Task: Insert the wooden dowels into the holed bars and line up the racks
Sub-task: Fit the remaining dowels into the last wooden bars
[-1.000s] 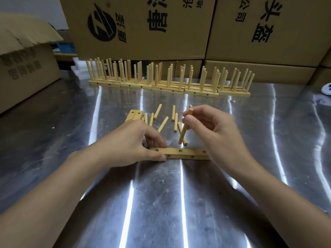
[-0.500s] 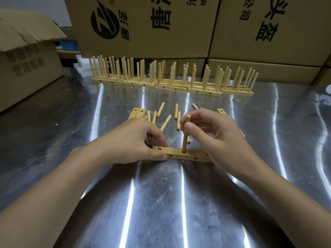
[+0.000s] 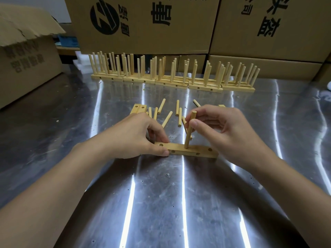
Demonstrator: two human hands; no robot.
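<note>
A holed wooden bar lies flat on the steel table in front of me. My left hand pinches its left end between thumb and fingers. A wooden dowel stands upright in the bar's middle hole, and my right hand pinches its upper part between thumb and fingertips. Several loose dowels lie scattered just behind the bar. Two more holed bars lie partly hidden behind my left hand.
A row of finished racks with upright dowels stands along the back of the steel table. Large printed cardboard boxes form a wall behind them. An open carton sits at the left.
My right hand brought the tilted dowel down and stood it upright in the bar's middle hole. The left hand kept its hold on the bar's left end.
</note>
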